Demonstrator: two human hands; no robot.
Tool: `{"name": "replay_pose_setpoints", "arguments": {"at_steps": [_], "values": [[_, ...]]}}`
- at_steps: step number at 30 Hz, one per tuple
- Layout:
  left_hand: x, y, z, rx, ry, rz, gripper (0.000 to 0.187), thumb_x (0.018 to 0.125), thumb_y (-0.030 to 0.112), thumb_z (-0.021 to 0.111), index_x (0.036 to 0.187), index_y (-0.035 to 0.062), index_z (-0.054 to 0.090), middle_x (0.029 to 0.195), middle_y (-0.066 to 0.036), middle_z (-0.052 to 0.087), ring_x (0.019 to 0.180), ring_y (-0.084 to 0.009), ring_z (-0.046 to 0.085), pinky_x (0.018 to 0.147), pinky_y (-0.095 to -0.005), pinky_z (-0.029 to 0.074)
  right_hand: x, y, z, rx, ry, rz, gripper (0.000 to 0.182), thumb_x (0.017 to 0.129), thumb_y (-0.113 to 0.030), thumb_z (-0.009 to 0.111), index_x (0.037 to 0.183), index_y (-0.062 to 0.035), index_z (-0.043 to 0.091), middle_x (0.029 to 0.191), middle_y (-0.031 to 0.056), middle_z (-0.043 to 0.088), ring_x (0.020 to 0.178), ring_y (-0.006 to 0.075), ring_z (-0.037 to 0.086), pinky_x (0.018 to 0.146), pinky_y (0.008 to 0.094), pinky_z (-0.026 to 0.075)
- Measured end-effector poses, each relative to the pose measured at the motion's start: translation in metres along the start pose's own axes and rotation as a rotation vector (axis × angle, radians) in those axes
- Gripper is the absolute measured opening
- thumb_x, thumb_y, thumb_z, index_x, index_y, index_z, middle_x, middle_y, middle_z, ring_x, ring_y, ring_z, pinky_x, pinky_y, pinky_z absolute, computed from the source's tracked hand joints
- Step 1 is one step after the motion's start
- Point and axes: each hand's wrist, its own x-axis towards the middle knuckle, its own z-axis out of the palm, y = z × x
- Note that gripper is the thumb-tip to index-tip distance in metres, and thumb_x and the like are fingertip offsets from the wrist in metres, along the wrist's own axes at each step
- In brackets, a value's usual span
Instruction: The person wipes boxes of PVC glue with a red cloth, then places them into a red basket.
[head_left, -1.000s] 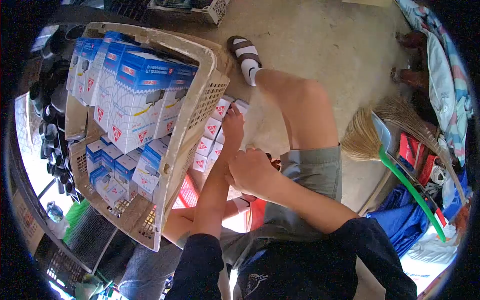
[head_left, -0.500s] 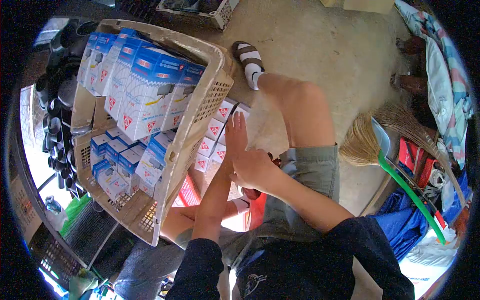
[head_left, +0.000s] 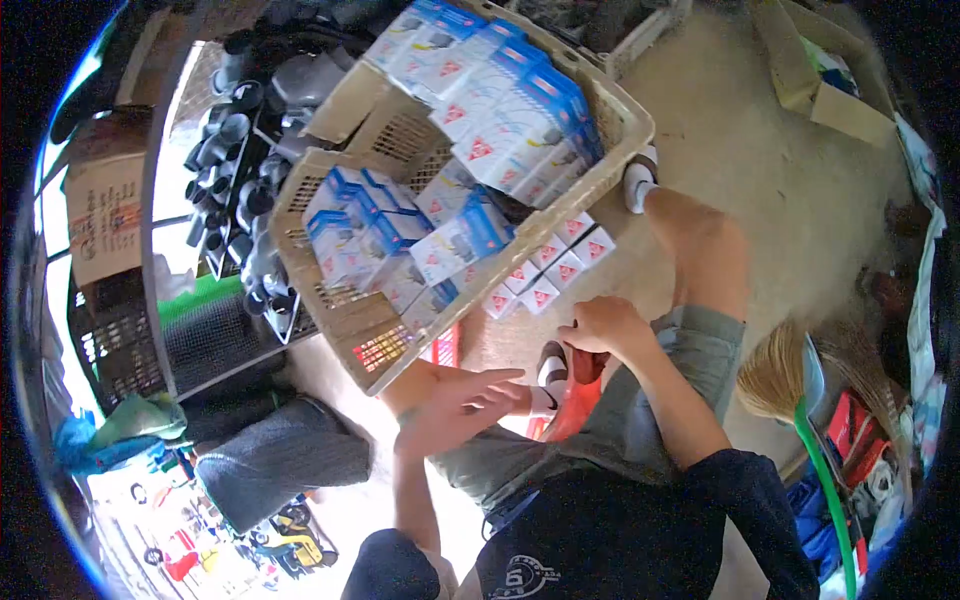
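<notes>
My left hand is open with its fingers stretched out, below the near edge of a beige plastic crate, and nothing shows in it. Curled fingers close my right hand above a dark red item; what it grips, if anything, is hidden. Large blue-and-white boxes stand packed in the upper part of the tilted crate. Smaller blue-and-white boxes lie in its lower part. Beside the crate, several small white boxes with red marks sit grouped together, just above my right hand.
Black pipe fittings fill a rack at the left. Blue denim cloth over a leg and toy-like items are at lower left. A straw broom and a green handle are at right, an open carton at upper right.
The view has shifted, so the crate appears farther right. My hands were close together near the small white boxes; now they are apart, with my left hand drawn back toward lower left.
</notes>
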Motion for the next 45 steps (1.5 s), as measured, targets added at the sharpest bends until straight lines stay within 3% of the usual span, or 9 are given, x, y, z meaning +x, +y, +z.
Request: {"name": "replay_pose_setpoints", "arguments": {"at_steps": [2, 6, 13, 22, 25, 31, 34, 37, 45], "values": [[-0.021, 0.007, -0.032, 0.111, 0.198, 0.084, 0.047, 0.088, 0.007, 0.069, 0.133, 0.0085, 0.057, 0.108, -0.005, 0.070, 0.097, -0.0126, 0.066, 0.085, -0.0268, 0.052, -0.001, -0.003, -0.002, -0.022, -0.023, 0.023, 0.049, 0.083, -0.044, 0.056, 0.098, -0.0003, 0.074, 0.100, 0.0241, 0.071, 0.096, 0.0387, 0.069, 0.087, 0.0481, 0.054], [0.036, 0.034, -0.091, 0.802, 0.708, 0.346, 0.080, 0.070, 0.015, 0.082, 0.142, 0.0118, 0.046, 0.136, -0.014, 0.052, 0.123, -0.0333, 0.052, 0.106, -0.0441, 0.039, 0.012, 0.000, 0.013, -0.063, 0.005, 0.024, 0.053, 0.083, -0.052, 0.057, 0.098, -0.0038, 0.074, 0.096, 0.0221, 0.072, 0.093, 0.0379, 0.070, 0.083, 0.0470, 0.054], [0.115, 0.010, -0.111, 1.067, 0.444, 0.116, 0.103, 0.065, 0.028, 0.086, 0.150, 0.0148, 0.030, 0.140, -0.020, 0.046, 0.126, -0.0392, 0.048, 0.105, -0.0530, 0.038, 0.028, 0.001, 0.018, -0.043, 0.072, 0.056, 0.057, 0.084, -0.054, 0.057, 0.104, -0.0021, 0.073, 0.102, 0.0200, 0.072, 0.097, 0.0359, 0.070, 0.086, 0.0455, 0.054], [0.110, -0.009, -0.119, 0.928, 0.509, 0.297, 0.074, 0.078, 0.031, 0.078, 0.139, 0.0058, 0.045, 0.130, -0.022, 0.058, 0.119, -0.0415, 0.055, 0.102, -0.0455, 0.042, 0.021, 0.003, 0.027, -0.065, 0.054, 0.000, 0.054, 0.084, -0.051, 0.056, 0.104, -0.0045, 0.073, 0.103, 0.0202, 0.072, 0.097, 0.0363, 0.070, 0.086, 0.0465, 0.054], [0.128, 0.008, -0.155, 0.493, 0.400, 0.244, 0.070, 0.080, 0.033, 0.074, 0.138, 0.0050, 0.047, 0.125, -0.022, 0.061, 0.117, -0.0417, 0.057, 0.102, -0.0467, 0.044, 0.024, 0.007, 0.028, -0.068, 0.084, 0.012, 0.053, 0.084, -0.051, 0.056, 0.103, -0.0044, 0.074, 0.101, 0.0199, 0.072, 0.095, 0.0368, 0.070, 0.085, 0.0469, 0.055], [0.228, -0.013, -0.215, 1.096, 0.541, 0.406, 0.067, 0.078, 0.045, 0.073, 0.128, 0.0023, 0.059, 0.119, -0.025, 0.065, 0.116, -0.0400, 0.060, 0.101, -0.0459, 0.046, 0.024, 0.004, 0.026, -0.046, 0.086, 0.030, 0.052, 0.084, -0.050, 0.057, 0.100, -0.0033, 0.074, 0.097, 0.0191, 0.073, 0.095, 0.0366, 0.070, 0.084, 0.0468, 0.055], [0.232, 0.034, -0.201, 1.112, 0.346, -0.072, 0.070, 0.076, 0.050, 0.072, 0.125, 0.0023, 0.061, 0.120, -0.027, 0.064, 0.114, -0.0410, 0.061, 0.098, -0.0468, 0.048, 0.025, 0.004, 0.021, 0.012, 0.112, 0.040, 0.050, 0.084, -0.048, 0.058, 0.098, -0.0025, 0.074, 0.096, 0.0203, 0.072, 0.094, 0.0371, 0.070, 0.084, 0.0471, 0.055], [0.295, -0.041, -0.256, 1.215, 0.241, 0.135, 0.067, 0.076, 0.051, 0.070, 0.122, 0.0035, 0.063, 0.120, -0.027, 0.064, 0.112, -0.0408, 0.062, 0.097, -0.0466, 0.050, 0.022, 0.003, 0.020, 0.044, 0.141, 0.036, 0.049, 0.084, -0.047, 0.058, 0.097, -0.0019, 0.074, 0.095, 0.0212, 0.072, 0.093, 0.0377, 0.070, 0.083, 0.0479, 0.055], [0.267, 0.014, -0.216, 1.022, 0.159, 0.269, 0.059, 0.084, 0.043, 0.066, 0.132, 0.0109, 0.058, 0.136, -0.019, 0.056, 0.124, -0.0374, 0.054, 0.103, -0.0419, 0.047, 0.023, 0.002, 0.018, 0.018, 0.114, 0.023, 0.050, 0.085, -0.047, 0.057, 0.098, -0.0009, 0.071, 0.094, 0.0216, 0.071, 0.090, 0.0367, 0.070, 0.081, 0.0474, 0.056]]}}
